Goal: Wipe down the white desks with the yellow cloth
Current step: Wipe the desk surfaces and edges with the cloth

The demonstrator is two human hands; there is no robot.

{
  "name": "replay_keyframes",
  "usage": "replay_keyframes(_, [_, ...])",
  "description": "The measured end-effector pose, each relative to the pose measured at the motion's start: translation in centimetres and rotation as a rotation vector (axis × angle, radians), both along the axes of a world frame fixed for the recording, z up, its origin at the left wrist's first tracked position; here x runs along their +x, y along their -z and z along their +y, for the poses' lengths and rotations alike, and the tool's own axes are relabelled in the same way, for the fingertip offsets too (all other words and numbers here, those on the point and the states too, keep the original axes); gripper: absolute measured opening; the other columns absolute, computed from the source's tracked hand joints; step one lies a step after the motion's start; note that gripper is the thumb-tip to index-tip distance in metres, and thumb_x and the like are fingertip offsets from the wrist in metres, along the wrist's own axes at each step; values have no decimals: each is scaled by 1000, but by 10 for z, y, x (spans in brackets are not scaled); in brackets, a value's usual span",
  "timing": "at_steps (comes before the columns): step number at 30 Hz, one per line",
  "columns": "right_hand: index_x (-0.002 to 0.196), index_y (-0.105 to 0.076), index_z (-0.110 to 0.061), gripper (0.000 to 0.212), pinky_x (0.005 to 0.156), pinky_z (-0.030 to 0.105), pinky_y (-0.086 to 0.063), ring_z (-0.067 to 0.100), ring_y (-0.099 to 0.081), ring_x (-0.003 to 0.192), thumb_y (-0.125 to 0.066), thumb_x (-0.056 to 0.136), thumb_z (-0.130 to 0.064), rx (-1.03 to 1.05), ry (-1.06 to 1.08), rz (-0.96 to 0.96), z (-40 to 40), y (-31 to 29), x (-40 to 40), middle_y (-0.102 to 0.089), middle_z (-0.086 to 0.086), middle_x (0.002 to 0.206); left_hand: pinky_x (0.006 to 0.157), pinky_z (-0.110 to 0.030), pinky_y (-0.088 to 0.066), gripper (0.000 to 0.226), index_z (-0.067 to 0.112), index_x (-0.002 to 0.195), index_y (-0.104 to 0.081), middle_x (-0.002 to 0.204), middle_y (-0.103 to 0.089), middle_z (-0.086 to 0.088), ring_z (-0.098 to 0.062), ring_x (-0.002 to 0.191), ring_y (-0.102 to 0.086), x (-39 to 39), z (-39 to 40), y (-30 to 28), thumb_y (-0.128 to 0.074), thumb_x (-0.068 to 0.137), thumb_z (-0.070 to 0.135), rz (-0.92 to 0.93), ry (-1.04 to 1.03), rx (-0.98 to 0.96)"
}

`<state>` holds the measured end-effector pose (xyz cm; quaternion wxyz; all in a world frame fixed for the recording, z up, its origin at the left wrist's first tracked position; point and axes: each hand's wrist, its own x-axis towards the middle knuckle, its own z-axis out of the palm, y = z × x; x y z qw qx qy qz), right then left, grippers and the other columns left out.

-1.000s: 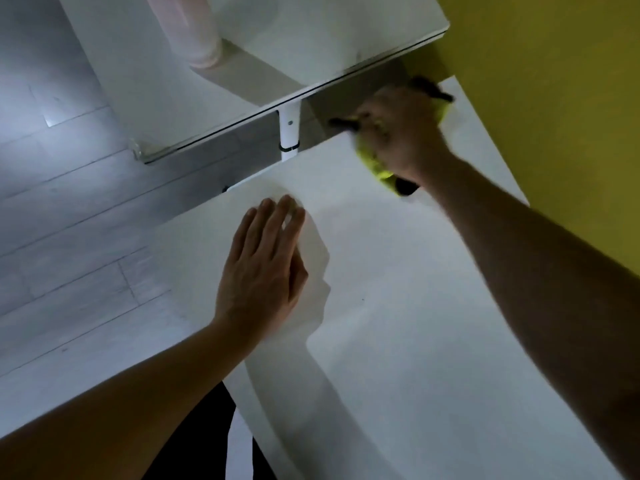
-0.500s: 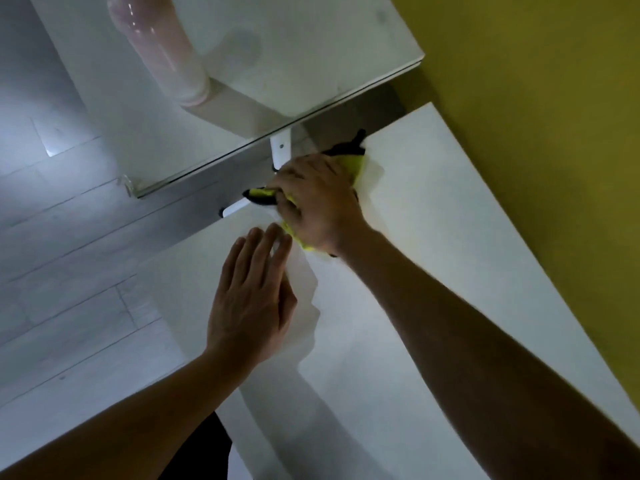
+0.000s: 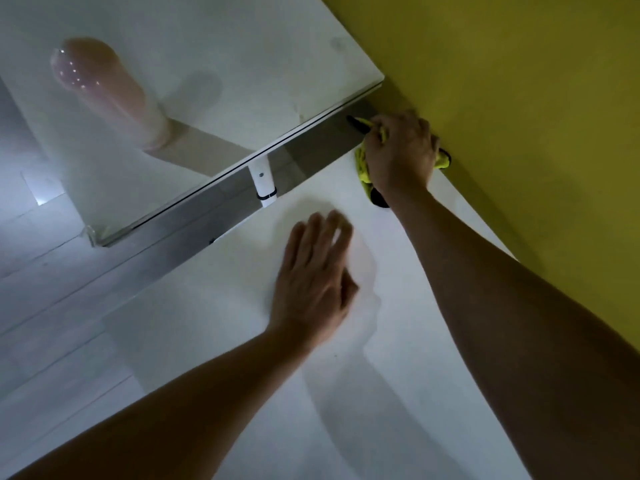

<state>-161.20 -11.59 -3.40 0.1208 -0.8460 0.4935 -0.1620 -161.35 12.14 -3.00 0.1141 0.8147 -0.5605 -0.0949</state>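
While the left hand [image 3: 313, 278] lies flat, fingers straight and together, on the near white desk [image 3: 221, 327], the right hand [image 3: 398, 152] grips the bunched yellow cloth [image 3: 362, 164] at that desk's far corner by the yellow wall [image 3: 519, 98]. Beyond, a second white desk [image 3: 242, 64] bears a pink bottle [image 3: 110, 95].
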Motion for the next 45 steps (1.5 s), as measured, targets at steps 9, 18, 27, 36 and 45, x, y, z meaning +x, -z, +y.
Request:
replay_keyframes(9, [129,-59,-29,38,100,43,-36,28,-54,119,-43,96,-38,79,161,26,-11,-2,8,-58,4,130,130,-47,-10,77,12,166,-4,173,-8,-11,-30,160,-7,-12,-32,8,-27,99,44,-27,15,86])
replay_keyframes(18, [128,-55,-20,37,105,48,-38,30,-54,121,-39,101,-40,229,282,80,-8,-15,-26,-58,9,130,131,-46,-9,78,12,166,-8,173,-10,-11,-30,160,-9,-12,-32,6,-32,99,44,-52,11,107])
replay_keyframes(27, [114,-63,-16,26,98,50,-38,34,-56,105,-46,96,-27,129,431,86,35,-6,-168,-63,13,112,130,-48,-13,77,10,165,-16,172,-16,-12,-33,159,-16,-13,-32,5,-42,97,37,-77,1,72])
replay_keyframes(36, [114,-61,-22,30,98,46,-42,29,-61,104,-43,96,-37,91,270,46,4,-5,-76,-65,7,110,130,-47,-13,76,13,165,-18,172,-18,-11,-31,159,-17,-12,-35,11,-35,95,38,-80,-19,46])
replay_keyframes(45, [118,-61,-25,31,94,43,-42,28,-60,108,-45,97,-41,131,225,37,-22,-4,-7,-64,4,114,131,-45,-9,76,13,165,-19,171,-18,-10,-30,159,-16,-12,-33,9,-34,96,43,-106,-10,48])
